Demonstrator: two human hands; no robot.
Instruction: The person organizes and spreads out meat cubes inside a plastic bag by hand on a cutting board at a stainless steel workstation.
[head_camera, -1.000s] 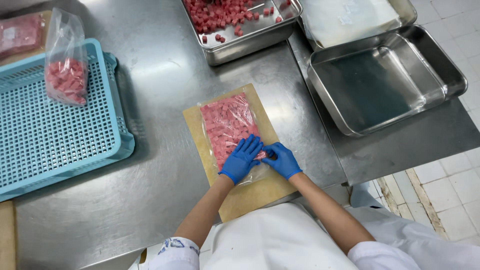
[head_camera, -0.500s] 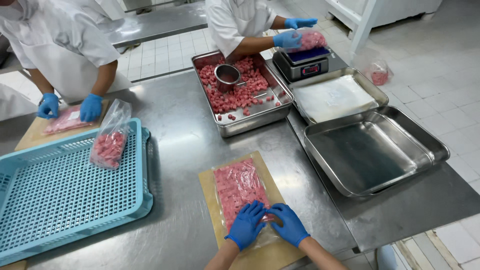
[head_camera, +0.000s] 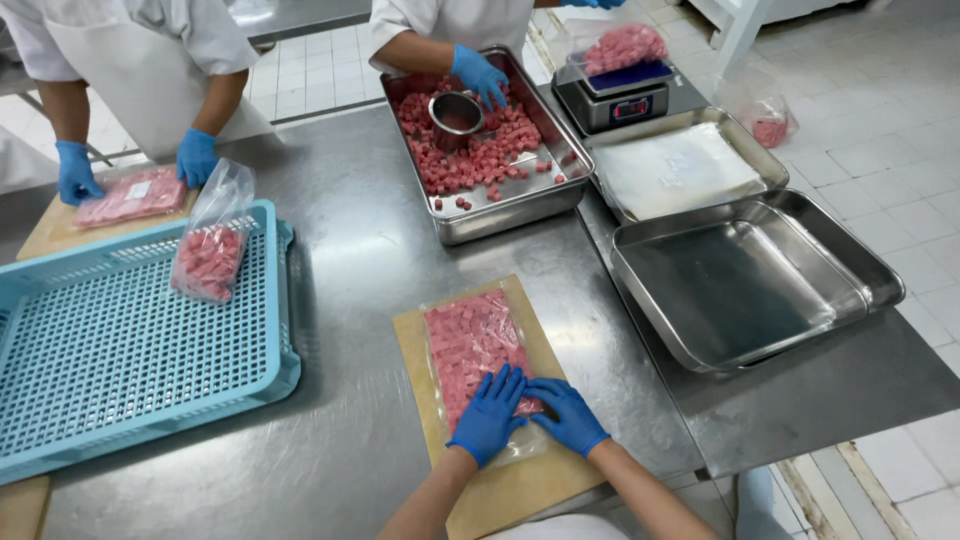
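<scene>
Here, the left hand (head_camera: 490, 415) and right hand (head_camera: 568, 413), both in blue gloves, press flat with spread fingers on the clear plastic bag of pink meat cubes (head_camera: 472, 345) lying on the tan wooden board (head_camera: 510, 490) at six o'clock, smoothing it, and gentle, even pushing seems called for.

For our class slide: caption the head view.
Gloved left hand and right hand press a bag of pink cubes flat on a board.

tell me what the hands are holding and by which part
Nothing is lifted. Both the left hand and right hand press flat on the near end of the clear bag of pink cubes, which lies on the wooden board.
</scene>
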